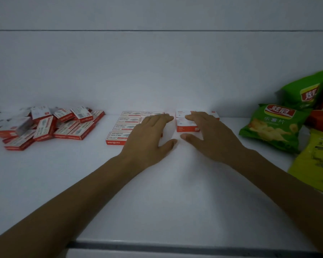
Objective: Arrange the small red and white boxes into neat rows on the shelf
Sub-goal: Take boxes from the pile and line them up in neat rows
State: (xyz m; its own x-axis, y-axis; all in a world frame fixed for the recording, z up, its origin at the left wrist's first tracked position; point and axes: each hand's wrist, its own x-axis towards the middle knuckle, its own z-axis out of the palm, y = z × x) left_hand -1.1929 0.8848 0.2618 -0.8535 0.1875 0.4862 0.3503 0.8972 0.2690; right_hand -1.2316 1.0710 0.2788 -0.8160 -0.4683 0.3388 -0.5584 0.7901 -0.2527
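Beside the loose pile of boxes [50, 125], the left hand [147, 138] lies flat, fingers together, on the arranged rows [119, 127], the right hand [209, 135] likewise on neighbouring boxes [183, 123]

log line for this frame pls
left hand flat on arranged boxes | right hand on second block | loose pile remaining

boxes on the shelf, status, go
Left hand flat on arranged boxes. Right hand flat on second group. Loose pile unsorted, left.
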